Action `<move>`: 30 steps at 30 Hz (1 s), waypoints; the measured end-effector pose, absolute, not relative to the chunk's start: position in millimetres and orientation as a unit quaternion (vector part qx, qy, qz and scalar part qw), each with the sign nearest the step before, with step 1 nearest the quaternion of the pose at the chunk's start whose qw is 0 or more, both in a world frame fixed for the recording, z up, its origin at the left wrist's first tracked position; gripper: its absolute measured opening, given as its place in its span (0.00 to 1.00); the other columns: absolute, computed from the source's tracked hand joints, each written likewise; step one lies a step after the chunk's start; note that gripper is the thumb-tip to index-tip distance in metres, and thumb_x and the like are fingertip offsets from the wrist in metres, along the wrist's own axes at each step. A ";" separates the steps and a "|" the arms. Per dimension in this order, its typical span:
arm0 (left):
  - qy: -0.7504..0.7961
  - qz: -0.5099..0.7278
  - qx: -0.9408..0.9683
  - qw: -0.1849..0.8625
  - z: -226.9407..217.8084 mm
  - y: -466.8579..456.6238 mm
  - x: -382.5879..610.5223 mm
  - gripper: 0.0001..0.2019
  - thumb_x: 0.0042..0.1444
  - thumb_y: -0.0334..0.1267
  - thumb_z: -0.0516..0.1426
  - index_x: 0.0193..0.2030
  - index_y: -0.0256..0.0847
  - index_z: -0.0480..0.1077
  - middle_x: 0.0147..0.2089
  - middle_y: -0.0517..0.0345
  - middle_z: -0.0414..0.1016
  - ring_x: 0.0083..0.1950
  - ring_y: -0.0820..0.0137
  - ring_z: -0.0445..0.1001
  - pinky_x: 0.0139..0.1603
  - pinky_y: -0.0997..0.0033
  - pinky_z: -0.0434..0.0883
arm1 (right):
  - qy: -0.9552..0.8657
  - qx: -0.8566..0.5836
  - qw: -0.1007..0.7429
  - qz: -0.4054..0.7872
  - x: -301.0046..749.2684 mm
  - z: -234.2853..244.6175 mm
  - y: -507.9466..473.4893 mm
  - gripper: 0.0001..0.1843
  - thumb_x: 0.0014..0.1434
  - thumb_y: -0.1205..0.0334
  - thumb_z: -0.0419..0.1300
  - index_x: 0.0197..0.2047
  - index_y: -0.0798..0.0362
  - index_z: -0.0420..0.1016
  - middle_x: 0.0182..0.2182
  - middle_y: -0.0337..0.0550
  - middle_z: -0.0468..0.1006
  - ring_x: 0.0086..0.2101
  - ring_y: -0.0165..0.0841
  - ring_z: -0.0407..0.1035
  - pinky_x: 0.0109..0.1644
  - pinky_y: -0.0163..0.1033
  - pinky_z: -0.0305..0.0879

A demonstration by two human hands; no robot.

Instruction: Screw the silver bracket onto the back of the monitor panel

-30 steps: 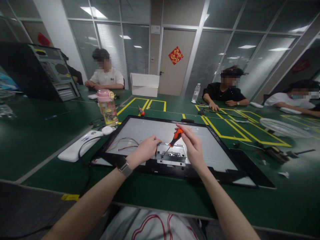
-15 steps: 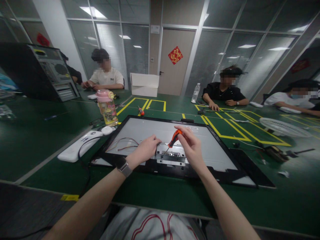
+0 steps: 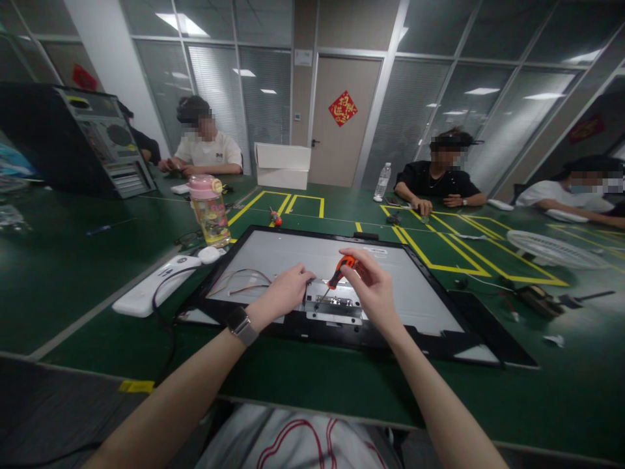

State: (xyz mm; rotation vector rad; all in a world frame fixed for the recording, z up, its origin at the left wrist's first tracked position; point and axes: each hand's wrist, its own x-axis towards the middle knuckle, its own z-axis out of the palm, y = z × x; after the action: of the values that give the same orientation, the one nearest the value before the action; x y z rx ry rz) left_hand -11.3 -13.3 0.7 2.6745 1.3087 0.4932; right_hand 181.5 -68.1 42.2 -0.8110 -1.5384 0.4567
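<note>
Honestly, my right grip (image 3: 373, 281) pinches the screwdriver handle (image 3: 335, 278), best spot: probably light, non-slip. Left grip (image 3: 287, 290)? Can't tell.

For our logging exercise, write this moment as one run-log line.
left hand: at metal bracket | right hand: holds orange-black screwdriver, tip at bracket | display panel: flat on green table

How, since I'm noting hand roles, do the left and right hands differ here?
The right hand holds an orange-and-black screwdriver by its handle; the left hand shows no tool and is at the left end of the metal bracket. The left hand has a watch at the wrist; the right hand has none. Both are over the flat panel.
</note>
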 end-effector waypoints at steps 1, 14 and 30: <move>0.432 0.164 0.884 0.064 0.9 -13.6 -11.2 0.20 0.63 0.27 0.45 0.56 0.39 0.70 0.47 0.49 0.69 0.46 0.66 0.72 0.52 0.67 0.69 | -0.672 -0.352 0.622 0.194 181.7 42.9 -68.6 0.12 0.62 0.61 0.59 0.48 0.45 0.78 0.39 0.43 0.76 0.41 0.36 0.72 0.47 0.45 0.71; 0.439 0.148 0.884 0.065 6.0 -15.7 -10.2 0.20 0.63 0.27 0.45 0.56 0.38 0.70 0.48 0.49 0.70 0.45 0.66 0.72 0.51 0.67 0.69 | -0.647 -0.346 0.638 0.234 181.3 39.6 -67.3 0.12 0.60 0.61 0.62 0.47 0.45 0.79 0.40 0.41 0.79 0.39 0.34 0.75 0.47 0.43 0.72; 0.438 0.160 0.881 0.076 6.0 -16.9 -10.6 0.19 0.62 0.27 0.46 0.56 0.38 0.70 0.47 0.50 0.69 0.46 0.67 0.72 0.52 0.67 0.69 | -0.618 -0.347 0.653 0.267 176.7 41.0 -67.8 0.10 0.58 0.60 0.64 0.44 0.46 0.79 0.37 0.41 0.79 0.37 0.34 0.74 0.45 0.42 0.72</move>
State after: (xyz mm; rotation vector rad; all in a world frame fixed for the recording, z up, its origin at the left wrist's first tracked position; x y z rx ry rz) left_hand -10.6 -16.9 6.0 2.6418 1.3144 0.4788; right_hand 176.7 -67.8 41.0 -0.7869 -1.4020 0.6068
